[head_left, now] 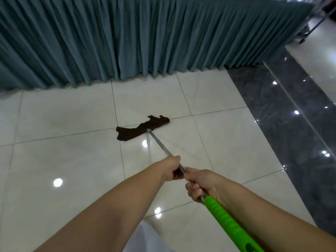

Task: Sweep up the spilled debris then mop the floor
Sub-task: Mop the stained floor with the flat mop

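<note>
A flat mop lies with its dark brown cloth head [141, 129] on the glossy white tile floor [63, 160], in the middle of the view. Its metal pole [160, 145] runs back toward me and ends in a bright green grip [225, 221] at the lower right. My left hand [172, 170] is closed around the metal pole. My right hand [201, 184] grips the pole just behind it, right above the green grip. No loose debris shows on the tiles.
A pleated teal table skirt [145, 37] hangs to the floor across the back. A band of dark polished stone floor [291, 115] runs along the right. Dark metal legs of furniture [309, 30] stand at the far right corner.
</note>
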Motion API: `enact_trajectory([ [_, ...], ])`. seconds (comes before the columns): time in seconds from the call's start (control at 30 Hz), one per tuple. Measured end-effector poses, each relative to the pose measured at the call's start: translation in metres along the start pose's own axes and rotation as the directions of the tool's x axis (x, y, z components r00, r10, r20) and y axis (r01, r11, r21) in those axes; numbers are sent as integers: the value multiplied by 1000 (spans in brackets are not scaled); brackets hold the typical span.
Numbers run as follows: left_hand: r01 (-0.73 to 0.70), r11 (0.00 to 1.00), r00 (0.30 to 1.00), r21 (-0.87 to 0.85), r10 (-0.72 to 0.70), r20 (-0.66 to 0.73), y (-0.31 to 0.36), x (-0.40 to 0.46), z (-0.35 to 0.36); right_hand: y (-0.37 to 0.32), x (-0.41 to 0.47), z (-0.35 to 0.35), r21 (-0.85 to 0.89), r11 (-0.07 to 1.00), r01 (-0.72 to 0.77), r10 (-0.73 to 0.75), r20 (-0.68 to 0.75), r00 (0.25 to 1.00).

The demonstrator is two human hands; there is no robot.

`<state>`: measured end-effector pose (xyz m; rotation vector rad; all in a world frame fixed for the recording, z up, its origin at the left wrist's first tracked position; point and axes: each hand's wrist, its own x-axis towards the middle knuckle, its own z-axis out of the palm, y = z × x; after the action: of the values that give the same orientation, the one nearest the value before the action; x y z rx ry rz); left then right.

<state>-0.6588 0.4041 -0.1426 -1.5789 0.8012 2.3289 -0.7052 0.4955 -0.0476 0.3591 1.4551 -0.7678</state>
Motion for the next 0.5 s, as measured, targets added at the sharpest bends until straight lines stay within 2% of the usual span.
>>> enact_trajectory([
  [0.23, -3, 999, 999, -33, 2, -32, 27, 5, -17, -30, 19, 19, -189, 982, 27, -27, 3, 1000],
  [0.37, -33, 998, 996, -58, 28, -79, 59, 14, -32, -62, 33, 39, -240, 970, 46, -45, 12, 999],
  [0.5, -52, 996, 997, -72, 47, -69, 105, 29, -45, -108, 43, 58, -281, 958, 61, -57, 23, 998],
])
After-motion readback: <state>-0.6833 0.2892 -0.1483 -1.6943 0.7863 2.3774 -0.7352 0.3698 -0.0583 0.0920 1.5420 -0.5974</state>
